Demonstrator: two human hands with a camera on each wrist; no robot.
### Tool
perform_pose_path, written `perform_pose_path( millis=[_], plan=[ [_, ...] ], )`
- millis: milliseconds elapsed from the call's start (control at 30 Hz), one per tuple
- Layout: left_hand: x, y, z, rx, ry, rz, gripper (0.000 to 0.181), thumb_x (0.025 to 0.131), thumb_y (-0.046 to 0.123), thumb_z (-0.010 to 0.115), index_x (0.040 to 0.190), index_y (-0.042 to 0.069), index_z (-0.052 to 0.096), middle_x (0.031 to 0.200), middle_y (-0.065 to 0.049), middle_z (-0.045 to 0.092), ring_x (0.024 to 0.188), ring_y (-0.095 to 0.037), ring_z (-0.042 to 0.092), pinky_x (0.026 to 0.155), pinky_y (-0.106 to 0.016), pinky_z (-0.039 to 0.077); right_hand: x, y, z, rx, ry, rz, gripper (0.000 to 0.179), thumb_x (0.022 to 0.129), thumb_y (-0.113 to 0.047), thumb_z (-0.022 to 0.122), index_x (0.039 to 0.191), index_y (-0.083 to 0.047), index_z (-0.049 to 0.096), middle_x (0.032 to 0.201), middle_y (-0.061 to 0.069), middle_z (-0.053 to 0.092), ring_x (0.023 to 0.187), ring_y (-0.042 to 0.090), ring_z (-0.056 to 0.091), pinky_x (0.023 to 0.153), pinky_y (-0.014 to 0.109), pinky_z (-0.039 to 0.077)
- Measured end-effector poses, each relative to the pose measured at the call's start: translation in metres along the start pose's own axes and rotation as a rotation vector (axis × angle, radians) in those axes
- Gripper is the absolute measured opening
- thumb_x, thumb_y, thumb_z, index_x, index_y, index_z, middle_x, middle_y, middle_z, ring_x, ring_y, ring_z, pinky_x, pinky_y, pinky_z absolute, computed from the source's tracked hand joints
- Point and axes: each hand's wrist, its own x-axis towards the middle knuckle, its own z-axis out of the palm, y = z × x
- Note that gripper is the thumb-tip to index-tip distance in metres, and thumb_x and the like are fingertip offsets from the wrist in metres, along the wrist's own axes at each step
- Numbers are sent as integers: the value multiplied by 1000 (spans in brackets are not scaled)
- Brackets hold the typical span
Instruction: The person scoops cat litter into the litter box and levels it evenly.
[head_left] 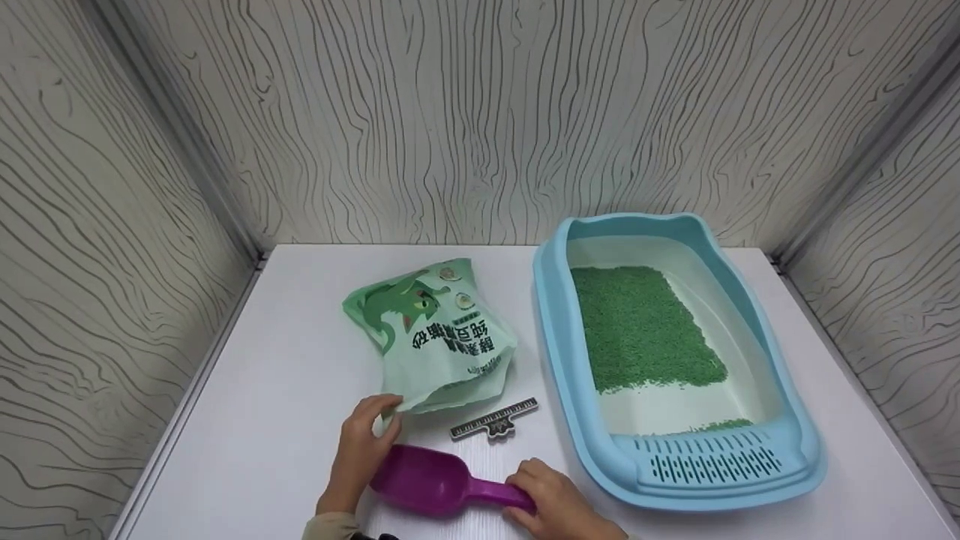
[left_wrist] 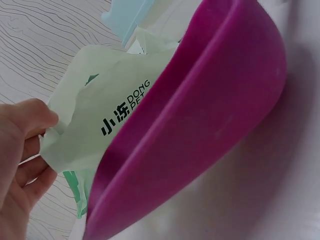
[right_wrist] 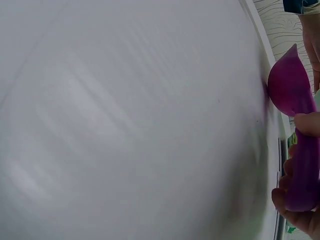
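A pale green cat litter bag (head_left: 442, 345) with a green cat picture lies on the table, its mouth facing the person. My left hand (head_left: 365, 439) pinches the left corner of that mouth between thumb and fingers. In the left wrist view, the bag (left_wrist: 115, 95) shows black lettering beside the hand (left_wrist: 25, 155). A magenta scoop (head_left: 427, 484) lies just in front of the bag, its bowl toward the left hand and overlapping it from the left wrist camera. Fingers of my right hand (head_left: 555, 499) curl round the scoop's handle (right_wrist: 305, 165). The bowl looks bare inside.
To the right stands a light blue litter box (head_left: 555, 352) with green litter (head_left: 645, 330) spread over part of its floor and a slotted front step. A piano-keyboard-patterned clip (head_left: 495, 420) lies between bag and scoop. Wood-grain panels (head_left: 450, 120) enclose the white table (head_left: 277, 420).
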Motion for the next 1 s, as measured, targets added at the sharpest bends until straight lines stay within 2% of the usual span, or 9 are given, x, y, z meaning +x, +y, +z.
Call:
perform_pose_path(
  millis=[167,267,533,700,800,867,1000],
  plan=[
    [3,3,-4,11,-40,-12,27,74,-9,73,98,3,69,97,-6,71,89,-18,66,81,-21,55,-1,-1,-1,78,-81,54,19,74,-24,79,86,-13,67,84,-8,52,78,-1,43,67,11,41],
    [5,4,-6,16,-76,-27,26,75,-8,73,98,3,69,98,-5,71,90,-19,67,79,-28,57,0,-2,0,96,-101,63,20,73,-20,78,89,-12,67,86,-7,52,79,1,44,68,14,43],
    [9,7,-10,29,-184,-119,23,80,-3,72,101,7,69,102,-4,71,95,-20,67,86,-33,57,3,-1,2,63,-61,38,29,68,-14,79,94,-12,65,87,-6,53,81,4,46,71,16,44],
    [10,8,-11,19,-204,-141,24,80,-3,71,101,7,69,104,-4,71,98,-21,67,88,-33,57,5,-1,3,59,-45,22,30,67,-13,79,93,-12,64,87,-5,52,80,4,46,69,16,43],
    [9,8,-11,19,-202,-131,23,80,-4,72,101,6,69,104,-5,71,99,-22,67,88,-32,57,6,-2,3,60,-51,22,28,70,-17,79,93,-12,63,87,-5,51,79,2,45,67,14,41],
    [9,7,-12,20,-201,-123,24,79,-4,72,100,6,68,104,-6,71,100,-23,67,88,-32,57,7,-2,3,70,-61,31,25,76,-24,78,93,-13,63,86,-6,51,78,0,43,66,12,39],
    [10,6,-15,31,-215,-130,23,78,-1,74,100,5,68,105,-6,71,101,-24,67,88,-33,57,13,-3,0,137,-74,81,25,88,-36,68,94,-12,63,85,-5,53,77,0,45,67,11,41]
  ],
)
